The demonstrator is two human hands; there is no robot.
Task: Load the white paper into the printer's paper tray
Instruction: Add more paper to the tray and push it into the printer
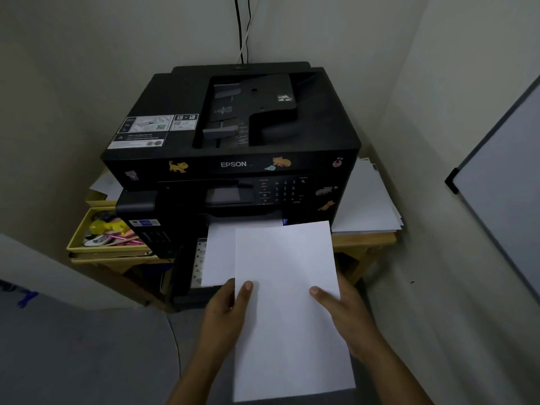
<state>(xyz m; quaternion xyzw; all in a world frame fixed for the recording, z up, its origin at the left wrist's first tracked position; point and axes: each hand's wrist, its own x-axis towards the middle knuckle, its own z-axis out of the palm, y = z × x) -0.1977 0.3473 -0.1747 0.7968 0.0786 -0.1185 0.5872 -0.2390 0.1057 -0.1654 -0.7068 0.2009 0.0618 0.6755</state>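
In the head view, a stack of white paper [287,302] was held in front of the printer by both hands. The left hand [226,309] was seen at the left edge of the stack, with its thumb laid on the top sheet and its fingers hidden under the paper, so the stack was pinched between them. The right hand [343,311] was placed at the right edge in the same way, thumb on top and fingers below. The far edge of the stack was raised toward the front opening of the black Epson printer [233,135].

The paper tray [193,258] was pulled out at the bottom front of the printer, and other white sheets [219,252] were already lying in it, partly covered by the held stack. Whether the held stack was touching those sheets could not be told.

The printer was standing on a wooden table [365,241]. Several cat stickers [178,166] were stuck on its front. To its left, a yellow box [79,238] with pens and small items was seen; to its right, a pile of loose paper [365,206] was lying on the table. A whiteboard [502,176] was leaned at the right wall, and cables [242,27] were hung down behind the printer.
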